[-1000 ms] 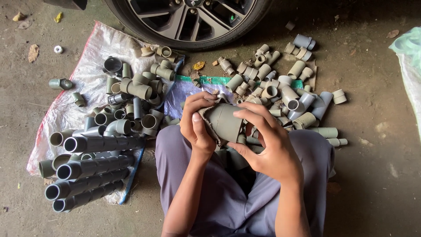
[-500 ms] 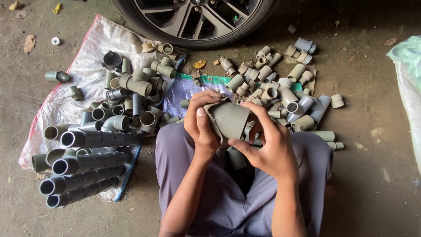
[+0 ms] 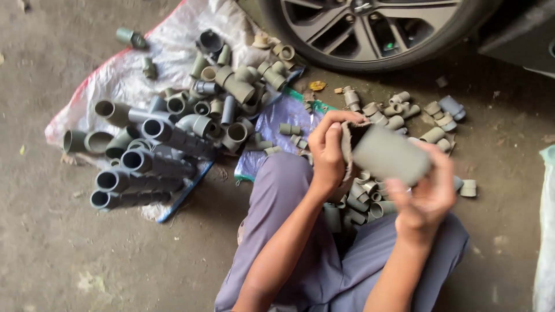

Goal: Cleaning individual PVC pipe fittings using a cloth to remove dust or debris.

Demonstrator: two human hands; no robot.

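Head view looks down over my lap, and I see both hands raised above my knees around one grey pipe fitting [image 3: 388,155], a short, wide sleeve lying tilted between them. My left hand [image 3: 328,151] is curled around the fitting's left end, fingers wrapped over its rim. My right hand [image 3: 425,193] closes on the lower right end, thumb and fingers pinching it, slightly blurred. Below the hands, small grey couplings [image 3: 361,199] lie heaped on the concrete floor [image 3: 46,248] between my legs in purple trousers [image 3: 324,271]. To the left, long grey pipes [image 3: 141,173] rest side by side on a white sack [image 3: 144,63], among elbows and sockets. A car wheel [image 3: 370,29] stands beyond the heap.
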